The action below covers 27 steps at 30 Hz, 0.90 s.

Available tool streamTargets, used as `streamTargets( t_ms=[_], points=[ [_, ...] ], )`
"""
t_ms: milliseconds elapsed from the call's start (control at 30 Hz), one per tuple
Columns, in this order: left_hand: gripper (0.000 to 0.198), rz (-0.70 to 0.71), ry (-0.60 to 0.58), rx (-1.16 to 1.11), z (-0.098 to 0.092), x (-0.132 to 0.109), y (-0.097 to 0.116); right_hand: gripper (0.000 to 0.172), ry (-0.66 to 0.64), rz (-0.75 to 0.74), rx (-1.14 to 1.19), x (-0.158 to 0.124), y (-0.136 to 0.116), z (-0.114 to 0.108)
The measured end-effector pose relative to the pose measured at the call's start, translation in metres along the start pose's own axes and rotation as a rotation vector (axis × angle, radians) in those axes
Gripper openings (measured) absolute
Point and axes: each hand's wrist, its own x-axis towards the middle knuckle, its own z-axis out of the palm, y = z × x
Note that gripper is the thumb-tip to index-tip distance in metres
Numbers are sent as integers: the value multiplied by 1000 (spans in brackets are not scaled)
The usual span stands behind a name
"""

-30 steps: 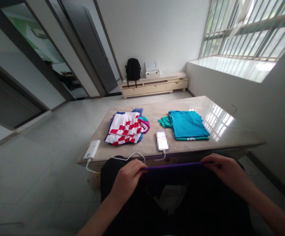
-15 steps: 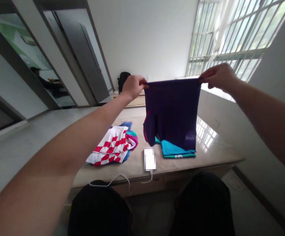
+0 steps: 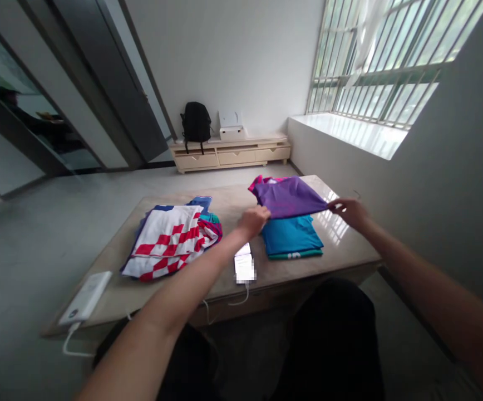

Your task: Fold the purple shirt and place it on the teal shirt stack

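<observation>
A purple shirt [image 3: 289, 197] with pink edging at its far left is stretched between my two hands. My left hand [image 3: 255, 221] pinches its near left corner, and my right hand [image 3: 348, 213] grips the near right corner with fingertips. The cloth hangs low over a folded teal-blue shirt [image 3: 294, 236], covering that one's far part. Whether the purple cloth rests on it I cannot tell. Left of my left hand lies a heap topped by a red-and-white checked jersey [image 3: 168, 239], with blue, teal and magenta cloth showing underneath.
A lit phone [image 3: 245, 269] with a white cable lies near the table's front edge. At the table's left corner is a white power strip [image 3: 86, 298]. Beyond the table [image 3: 228, 195], a low cabinet [image 3: 237, 159] bears a black backpack [image 3: 196, 122]. A person [image 3: 28, 117] sits beyond the doorway.
Both hands have come down with the purple shirt, from upright in the air to nearly level above the blue folded shirt. The view has shifted, showing the cabinet and power strip.
</observation>
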Motion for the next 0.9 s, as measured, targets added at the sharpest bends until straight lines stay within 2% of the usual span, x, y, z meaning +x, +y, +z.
streamTargets(
  t_ms=[100, 200, 300, 400, 500, 600, 700, 800, 900],
  points=[
    [8, 23, -175, -31, 62, -41, 27, 18, -152, 42, -54, -61, 36, 62],
    [12, 16, -262, -55, 97, -65, 42, 23, -247, 45, -87, -103, 61, 94],
    [17, -1, -293, -80, 106, -78, 44, 24, -275, 53, -109, -118, 73, 102],
    [21, -35, -290, -102, 98, -93, 30, 27, -271, 67, -124, -121, 72, 100],
    [24, -161, -254, -88, 78, -118, -10, 31, -245, 84, -136, -128, 60, 98],
    [29, -394, -195, -18, 54, -153, -74, 35, -219, 121, -143, -143, 45, 98],
    [48, -678, -129, 79, 35, -195, -142, 37, -208, 143, -135, -156, 31, 98],
    [64, -869, -157, 88, 36, -234, -186, 37, -207, 142, -113, -160, 20, 99],
    [67, -941, -179, 61, 56, -259, -203, 36, -218, 160, -93, -155, 12, 100]
  ],
)
